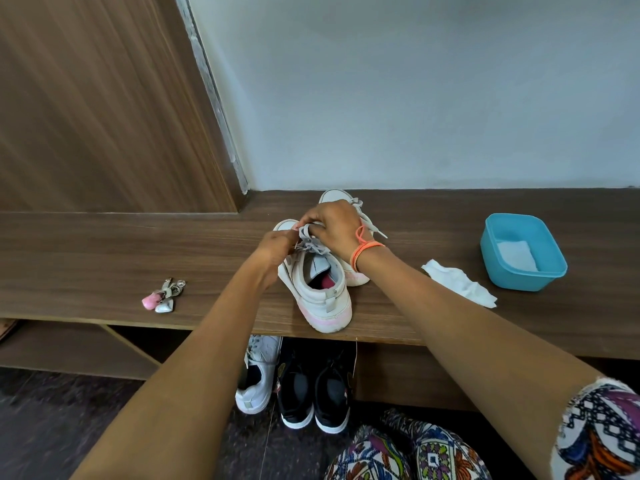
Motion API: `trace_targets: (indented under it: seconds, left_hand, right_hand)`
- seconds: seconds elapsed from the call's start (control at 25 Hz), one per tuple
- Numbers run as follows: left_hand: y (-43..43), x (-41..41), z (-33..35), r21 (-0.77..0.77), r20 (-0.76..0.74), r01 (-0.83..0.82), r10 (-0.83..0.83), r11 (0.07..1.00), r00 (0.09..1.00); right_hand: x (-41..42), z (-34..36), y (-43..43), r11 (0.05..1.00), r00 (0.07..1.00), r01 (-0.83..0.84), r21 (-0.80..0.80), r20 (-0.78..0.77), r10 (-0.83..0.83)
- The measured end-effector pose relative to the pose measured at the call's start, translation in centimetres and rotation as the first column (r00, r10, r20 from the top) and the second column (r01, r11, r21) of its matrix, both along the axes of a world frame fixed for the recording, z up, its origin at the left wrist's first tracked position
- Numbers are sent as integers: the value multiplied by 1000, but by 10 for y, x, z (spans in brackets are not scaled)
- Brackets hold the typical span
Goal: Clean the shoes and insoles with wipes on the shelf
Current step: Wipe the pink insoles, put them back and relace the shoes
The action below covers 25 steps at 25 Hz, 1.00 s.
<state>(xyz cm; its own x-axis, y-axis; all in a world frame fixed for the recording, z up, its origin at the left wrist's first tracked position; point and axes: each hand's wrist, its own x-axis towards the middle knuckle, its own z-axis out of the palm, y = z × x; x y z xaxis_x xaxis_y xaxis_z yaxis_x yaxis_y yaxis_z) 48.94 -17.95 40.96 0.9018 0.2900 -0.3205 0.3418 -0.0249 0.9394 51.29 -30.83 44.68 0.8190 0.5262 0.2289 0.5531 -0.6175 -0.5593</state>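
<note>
Wooden shelf point(104, 258) below a pale wall is carrying the near white shoe point(322, 299) at its front edge. Both arms are reaching forward, left hand point(277, 244) and right hand point(332, 223) pinching its grey laces point(308, 239). Its heel is facing the person and its toe the wall, long axis front to back. A second shoe point(334, 195) is sitting just behind, and a crumpled wipe point(460, 282) and blue tub point(512, 278) are lying to the right.

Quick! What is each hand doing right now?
Left hand: pinching the grey laces of the nearer white sneaker.
Right hand: pinching the same laces.
</note>
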Motion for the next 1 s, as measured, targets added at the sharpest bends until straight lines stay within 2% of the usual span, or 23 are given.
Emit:
trace_targets:
  seconds: [0.08, 0.2, 0.32, 0.44, 0.56, 0.64, 0.72, 0.8, 0.88, 0.92, 1.0]
  left_hand:
    - [-1, -1, 4, 2, 16, -66, 66, 998, 998]
    - [12, -2, 3, 56, 26, -246, 245, 968, 969]
    - [28, -4, -7, 192, -29, -375, 387, 907, 922]
    - [34, -10, -16, 284, -83, -436, 474, 854, 876]
    - [35, -16, -19, 309, -121, -479, 533, 822, 837]
    - [32, -18, -19, 318, -118, -496, 553, 808, 825]
    - [24, -20, -16, 360, -92, -457, 519, 813, 850]
    - [14, -24, -9, 401, -19, -377, 419, 835, 908]
    - [4, -32, -3, 463, 49, -271, 281, 844, 959]
    - [-2, -37, -2, 535, 74, -221, 216, 815, 974]
    - [-16, -45, -5, 707, 117, -162, 112, 689, 987]
  right_hand:
    - [-3, 1, -6, 999, 998, 43, -25, 38, -42]
    - [-7, -5, -16, 992, 992, 116, 39, 48, -118]
    - [-13, -13, -29, 987, 986, 163, -13, 47, -162]
    - [-19, -21, -46, 978, 981, 192, -75, 56, -188]
    - [-21, -26, -59, 959, 969, 241, -149, 86, -230]
    - [-21, -29, -60, 952, 962, 273, -142, 70, -265]
    - [-20, -28, -56, 957, 958, 284, -53, -23, -286]
    - [-19, -25, -53, 969, 960, 242, 44, -154, -232]
    - [-21, -22, -55, 977, 956, 212, 37, -217, -200]
    - [-24, -21, -57, 975, 955, 223, 14, -205, -215]
    - [-32, -25, -61, 968, 962, 248, -39, -103, -251]
